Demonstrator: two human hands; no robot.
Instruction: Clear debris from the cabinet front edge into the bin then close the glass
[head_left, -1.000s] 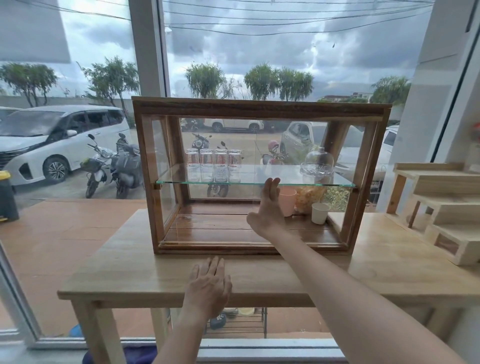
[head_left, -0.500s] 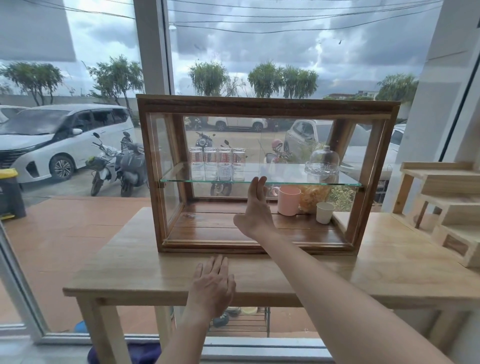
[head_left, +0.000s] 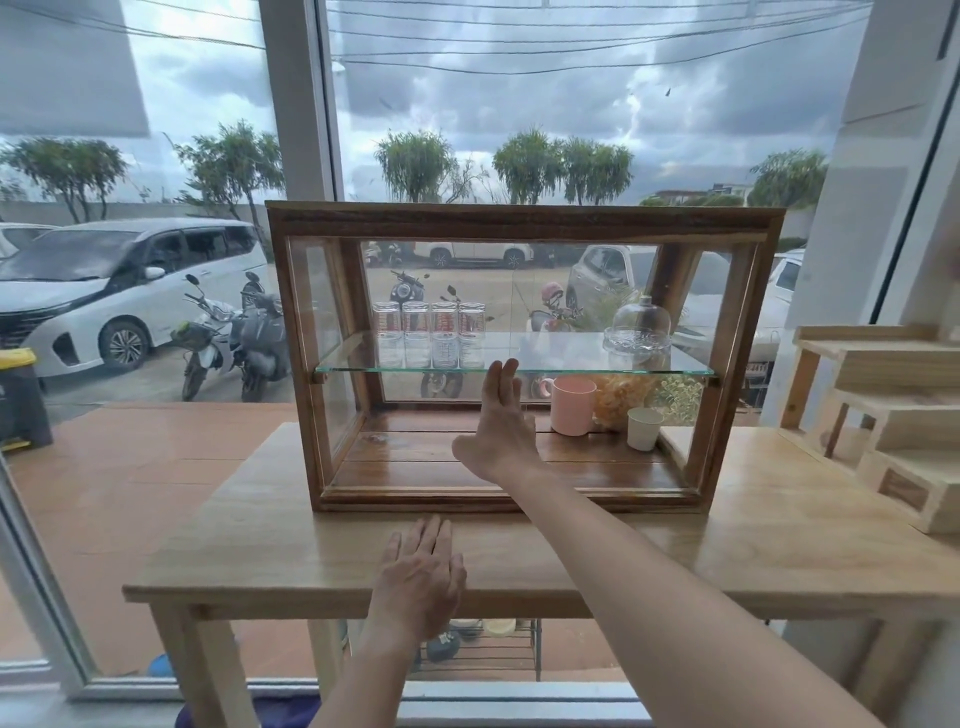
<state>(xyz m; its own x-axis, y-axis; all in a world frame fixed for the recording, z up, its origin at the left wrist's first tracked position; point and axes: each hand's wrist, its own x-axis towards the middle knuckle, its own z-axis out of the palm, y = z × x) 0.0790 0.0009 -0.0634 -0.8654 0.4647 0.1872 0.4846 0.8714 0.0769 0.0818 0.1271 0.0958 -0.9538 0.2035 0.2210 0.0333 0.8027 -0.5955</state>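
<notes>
A wooden display cabinet (head_left: 519, 221) with glass walls stands on a light wooden table (head_left: 727, 551). My right hand (head_left: 498, 431) is stretched out flat, palm pressed against the cabinet's front glass just left of the middle, fingertips level with the glass shelf (head_left: 571, 358). A faint vertical pane edge shows just right of the fingers. My left hand (head_left: 421, 577) lies flat on the table near its front edge, below the cabinet's bottom front rail (head_left: 467, 501). No debris shows on that rail. Both hands hold nothing.
Inside, four measuring glasses (head_left: 431, 332) and a glass dome (head_left: 639, 322) stand on the shelf; a pink mug (head_left: 571, 405) and a small pale cup (head_left: 643, 428) stand below. A stepped wooden rack (head_left: 893, 415) is at the right. A wire rack (head_left: 483, 649) sits under the table.
My right hand has slid to the left across the cabinet front, uncovering the pink mug. My left hand has stayed flat on the table.
</notes>
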